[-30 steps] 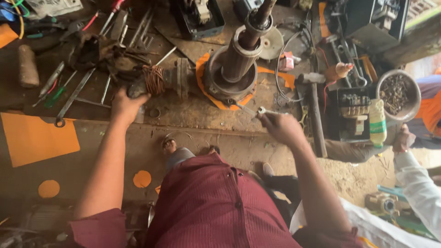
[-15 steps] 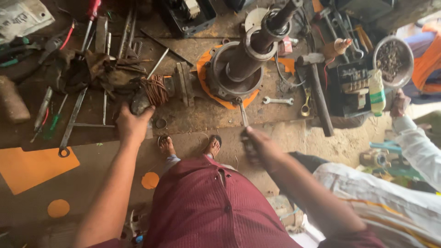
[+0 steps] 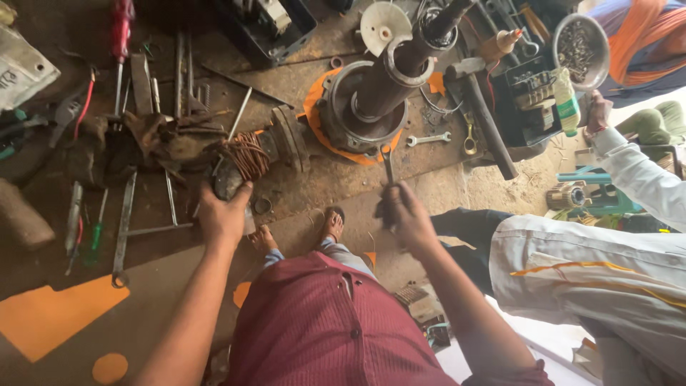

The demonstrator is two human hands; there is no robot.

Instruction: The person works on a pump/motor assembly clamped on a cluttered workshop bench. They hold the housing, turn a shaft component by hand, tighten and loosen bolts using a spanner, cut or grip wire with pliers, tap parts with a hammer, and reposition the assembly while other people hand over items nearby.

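A: What does the left hand [image 3: 223, 213] rest on?

B: It lies palm down, fingers curled, over a dark metal part [image 3: 230, 180] at the edge of the workbench [image 3: 336, 175]. The part touches a coil of copper wire [image 3: 246, 155] just beyond the fingertips. Whether the fingers grip the part or only press on it cannot be told.

A: And the right hand [image 3: 404, 214]?

B: It is closed in a fist around the lower end of a wrench [image 3: 388, 171]. The wrench stands nearly upright, its head pointing toward the motor housing [image 3: 341, 114], just short of the housing's rim.

A: Where does the housing sit?

B: At the middle of the bench, on an orange sheet [image 3: 314, 107]. A thick shaft [image 3: 407, 61] rises out of it, tilted toward the upper right. A second, small wrench [image 3: 429, 139] lies flat just right of the housing, and a hammer [image 3: 482, 114] lies beyond that.

A: What lies to the left?

B: A heap of dark rags [image 3: 136, 146] among long flat tools, with a red-handled screwdriver [image 3: 121, 28] above them.

A: Is anyone else in view?

B: A person in a white sleeve [image 3: 636, 175] sits at the right, one hand [image 3: 597, 113] near a green bottle [image 3: 566, 104] and a bowl of small metal parts [image 3: 579, 50].
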